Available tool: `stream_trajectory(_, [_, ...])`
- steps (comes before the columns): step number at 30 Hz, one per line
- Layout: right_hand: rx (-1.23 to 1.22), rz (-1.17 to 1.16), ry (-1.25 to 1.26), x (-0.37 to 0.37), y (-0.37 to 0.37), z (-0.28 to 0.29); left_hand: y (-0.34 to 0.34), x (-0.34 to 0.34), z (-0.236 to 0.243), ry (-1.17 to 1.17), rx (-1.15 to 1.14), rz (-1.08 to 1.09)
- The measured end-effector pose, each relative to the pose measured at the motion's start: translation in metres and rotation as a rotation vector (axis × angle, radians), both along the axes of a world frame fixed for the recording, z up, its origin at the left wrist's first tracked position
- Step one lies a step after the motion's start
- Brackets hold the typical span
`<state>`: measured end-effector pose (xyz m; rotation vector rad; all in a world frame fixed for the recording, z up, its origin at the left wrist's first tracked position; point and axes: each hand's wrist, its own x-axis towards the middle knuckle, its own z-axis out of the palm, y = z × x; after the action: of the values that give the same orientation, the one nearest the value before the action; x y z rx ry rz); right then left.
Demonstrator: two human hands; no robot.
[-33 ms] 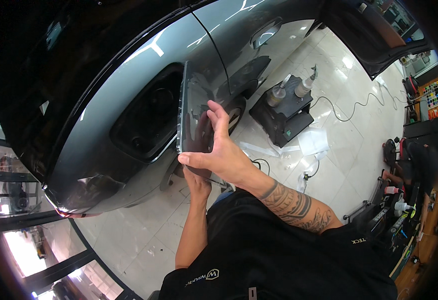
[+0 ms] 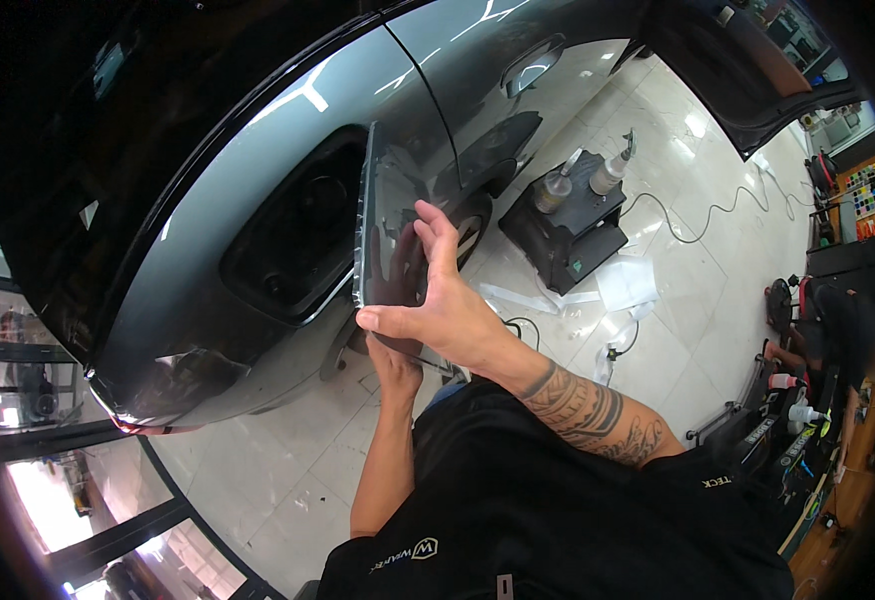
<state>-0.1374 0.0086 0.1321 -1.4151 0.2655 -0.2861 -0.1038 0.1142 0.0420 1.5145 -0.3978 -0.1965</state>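
A glossy dark grey fuel flap [image 2: 386, 215] stands swung out from the car's side, beside its dark filler recess [image 2: 293, 235]. Thin, clear, uneven film-like scraps show along the flap's edge. My right hand [image 2: 443, 305] grips the flap at its lower part: the thumb presses on the near edge, while the fingers reach over the outer face and are mirrored in it. Below it, my left hand [image 2: 395, 372] is raised against the flap's lower end; its fingers are mostly hidden behind the flap and my right hand.
The grey car body [image 2: 198, 290] fills the left and top. On the tiled floor, a black step stool [image 2: 563, 245] carries two spray bottles [image 2: 610, 175]. White sheets [image 2: 626, 285] and a cable [image 2: 693, 238] lie nearby. An open car door [image 2: 758, 80] juts out at upper right.
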Motion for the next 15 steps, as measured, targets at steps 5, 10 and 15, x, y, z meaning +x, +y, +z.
stream_trajectory(5, [-0.061,0.046,-0.019,0.001,-0.005,-0.004,-0.002,0.001,-0.006,-0.052,0.009,0.063])
stream_trajectory(10, [-0.126,0.109,0.040,-0.006,-0.027,-0.014,-0.004,0.000,0.011,-0.124,-0.041,0.039])
stream_trajectory(15, [0.094,0.357,0.101,0.004,-0.042,0.017,0.000,0.000,0.006,-0.014,-0.023,-0.054])
